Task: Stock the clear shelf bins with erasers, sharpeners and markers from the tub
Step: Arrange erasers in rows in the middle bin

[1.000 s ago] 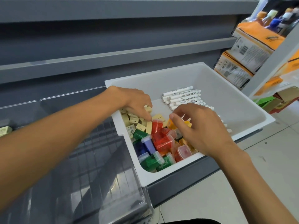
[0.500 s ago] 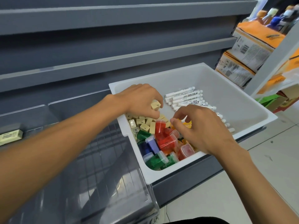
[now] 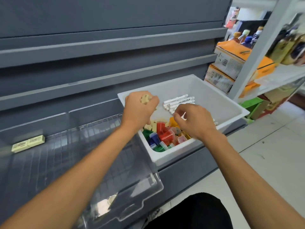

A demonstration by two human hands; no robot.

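Note:
A white tub (image 3: pixel 231 103) sits on the grey shelf and holds cream erasers (image 3: pixel 154 125), coloured sharpeners (image 3: pixel 165 135) and white markers (image 3: pixel 179 100). My left hand (image 3: pixel 140 109) is raised above the tub's left side, shut on several cream erasers (image 3: pixel 145 98). My right hand (image 3: pixel 194 121) hovers low over the sharpeners with its fingers curled; I cannot tell if it holds anything. A clear shelf bin (image 3: pixel 135 184) stands left of the tub. Two cream erasers (image 3: pixel 28 143) lie in the clear bin at the far left.
Grey shelf boards (image 3: pixel 107 81) run behind the bins. Orange and white boxes (image 3: pixel 231 61) and bottles fill a white rack (image 3: pixel 267 38) on the right. Pale floor tiles (image 3: pixel 272 154) lie below the tub.
My left hand has lifted out of the eraser pile with several erasers in it. My right hand stayed over the sharpeners. The camera has tilted so more of the bins shows.

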